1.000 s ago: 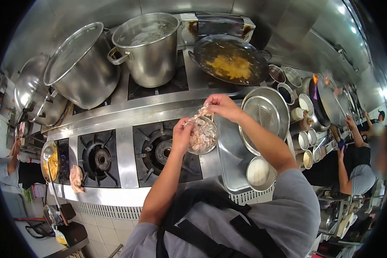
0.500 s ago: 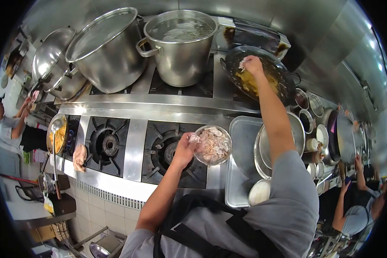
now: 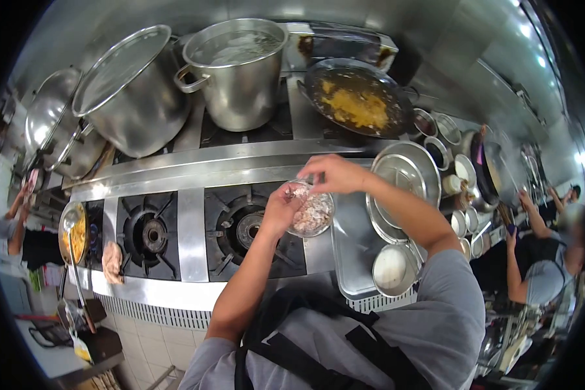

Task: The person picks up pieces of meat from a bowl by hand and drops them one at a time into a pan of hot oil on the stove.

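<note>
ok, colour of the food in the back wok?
The food is golden yellow; head view shows it.

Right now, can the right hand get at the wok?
Probably yes: only the steel ledge seems to lie between the right hand and the wok, and the tall pot stands left of that path.

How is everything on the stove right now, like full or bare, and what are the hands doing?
Left hand: curled at the bowl's edge
Right hand: above the bowl, grip unclear
Bowl: uncovered, holding whitish-coated pieces
Wok: uncovered, yellow food in dark liquid
Tall pot: uncovered, liquid inside
Middle front burner: no pot, no flame visible
Ladle: leaning in the pan of orange food
</note>
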Demonstrator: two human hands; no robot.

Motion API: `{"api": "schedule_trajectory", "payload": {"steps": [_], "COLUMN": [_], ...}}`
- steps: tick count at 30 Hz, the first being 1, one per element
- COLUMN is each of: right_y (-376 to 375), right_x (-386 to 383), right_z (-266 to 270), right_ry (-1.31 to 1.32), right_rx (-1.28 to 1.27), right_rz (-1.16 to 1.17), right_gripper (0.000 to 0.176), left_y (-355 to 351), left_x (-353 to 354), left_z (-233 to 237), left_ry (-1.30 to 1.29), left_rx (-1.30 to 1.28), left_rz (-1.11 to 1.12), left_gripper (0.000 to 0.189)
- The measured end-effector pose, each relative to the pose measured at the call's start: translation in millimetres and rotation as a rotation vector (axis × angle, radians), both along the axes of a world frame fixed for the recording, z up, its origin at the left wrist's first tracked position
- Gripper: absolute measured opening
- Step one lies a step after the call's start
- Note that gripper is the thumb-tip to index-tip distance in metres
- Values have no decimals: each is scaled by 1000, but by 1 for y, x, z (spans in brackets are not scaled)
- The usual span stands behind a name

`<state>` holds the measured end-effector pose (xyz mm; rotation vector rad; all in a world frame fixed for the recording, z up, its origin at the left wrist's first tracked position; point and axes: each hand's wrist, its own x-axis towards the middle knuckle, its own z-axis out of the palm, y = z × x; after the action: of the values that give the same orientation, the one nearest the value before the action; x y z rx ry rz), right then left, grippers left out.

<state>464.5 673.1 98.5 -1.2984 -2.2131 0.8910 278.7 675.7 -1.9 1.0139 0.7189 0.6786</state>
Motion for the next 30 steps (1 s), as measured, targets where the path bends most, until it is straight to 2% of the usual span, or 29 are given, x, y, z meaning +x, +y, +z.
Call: {"api": "schedule_trajectory", "payload": {"steps": [2,7,10,12,13,15,16,17,19,20,22,23,25,26,27,28,30], "right_y": [-17,-33,-14,0,17,32,41,43,53,57,66,68,66,56,50,41,19], "right_x": [-6,7,55,92,130,180,204,216,244,246,250,238,187,151,123,97,44], "right_z": [-5,-4,0,13,-9,-19,-31,-31,-42,-45,-48,-42,-27,-18,-13,-20,-42], "right_ry": [-4,-48,42,43,96,-191,-233,-326,-310,-288,-401,-400,-243,-222,-398,-230,-310], "right_rx": [-6,5,95,39,107,163,167,215,217,372,405,402,416,410,327,169,46], "right_rz": [-69,-152,-360,-554,-601,-809,-956,-1027,-1098,-1122,-1185,-1180,-1023,-904,-716,-563,-287], "right_gripper": [25,23,20,22,23,22,29,25,21,22,24,24,21,18,17,16,17], "left_y": [-1,-8,-11,-12,-13,-15,-15,-16,-20,-21,-22,-21,-16,-12,-5,0,5], "left_x": [5,7,2,-5,-9,-15,-18,-22,-26,-27,-27,-26,-24,-23,-20,-19,-16], "left_z": [1,5,-4,-14,-22,-40,-47,-54,-69,-68,-64,-64,-65,-71,-83,-91,-95], "left_ry": [-84,-200,-180,-33,-32,-23,-21,-17,-35,-33,45,47,58,58,205,352,367], "left_rx": [45,-41,-53,13,14,-105,-107,-37,31,22,109,105,67,65,210,356,339], "left_rz": [21,-43,-35,-23,-13,26,46,55,98,113,108,113,115,114,130,143,192], "left_gripper": [17,26,25,24,24,26,26,24,22,22,24,24,17,17,15,12,15]}}
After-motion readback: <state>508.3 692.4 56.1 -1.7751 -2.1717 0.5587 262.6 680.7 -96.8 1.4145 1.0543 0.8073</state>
